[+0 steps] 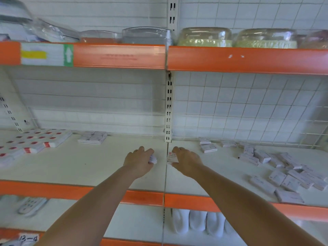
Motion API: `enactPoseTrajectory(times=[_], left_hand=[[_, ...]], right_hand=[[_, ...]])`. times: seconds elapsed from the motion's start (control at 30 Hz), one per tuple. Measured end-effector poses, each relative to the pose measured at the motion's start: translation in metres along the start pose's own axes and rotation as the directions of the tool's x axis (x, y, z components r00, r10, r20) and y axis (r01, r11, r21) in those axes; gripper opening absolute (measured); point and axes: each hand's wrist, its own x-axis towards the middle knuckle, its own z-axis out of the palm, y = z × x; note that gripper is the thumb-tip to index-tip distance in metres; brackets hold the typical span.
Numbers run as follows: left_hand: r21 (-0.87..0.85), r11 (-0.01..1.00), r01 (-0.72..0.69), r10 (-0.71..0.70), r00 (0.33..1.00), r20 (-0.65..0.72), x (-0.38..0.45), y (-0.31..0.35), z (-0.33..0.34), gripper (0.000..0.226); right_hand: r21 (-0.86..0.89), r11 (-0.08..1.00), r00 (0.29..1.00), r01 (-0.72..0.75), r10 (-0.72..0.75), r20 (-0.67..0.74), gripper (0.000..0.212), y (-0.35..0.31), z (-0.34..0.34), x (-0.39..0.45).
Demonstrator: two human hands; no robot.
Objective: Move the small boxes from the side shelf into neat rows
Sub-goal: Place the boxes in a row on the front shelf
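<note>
1. At the far left of the frame, neat rows (33, 141) of small red-marked boxes already sit on the shelf (99, 162), and a smaller tidy stack (92, 137) stands just to their right, near the back wall.
2. Left of centre, the left hand (140, 159) is curled over a small box (153, 159) and grips it just above the shelf, close to the seam (166, 167) between the two shelf sections.
3. Just right of the seam, the right hand (186, 161) pinches another small box (172, 157), held upright with its printed face toward us.
4. At the right of the frame, the loose boxes (276, 167) lie scattered at all angles, well apart from both hands.
5. I'd judge the rows lie to the left of both hands, so the left hand is nearer and should set its box down first, long side matched to the row.
</note>
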Motion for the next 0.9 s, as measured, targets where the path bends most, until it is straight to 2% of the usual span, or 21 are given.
enactPoseTrajectory(times=[0.4,0.9], left_hand=[[0.006,0.999,0.046,-0.046,0.999,-0.01,-0.031,-0.106,-0.012,0.04],[-0.07,0.985,0.159,-0.161,0.987,-0.013,-0.003,-0.173,-0.008,0.037]], right_hand=[[0.02,0.998,0.999,0.053,-0.053,0.01,0.046,-0.108,0.018,0.023],[0.008,0.98,0.978,0.2,-0.2,0.065,0.047,-0.156,0.038,0.097]])
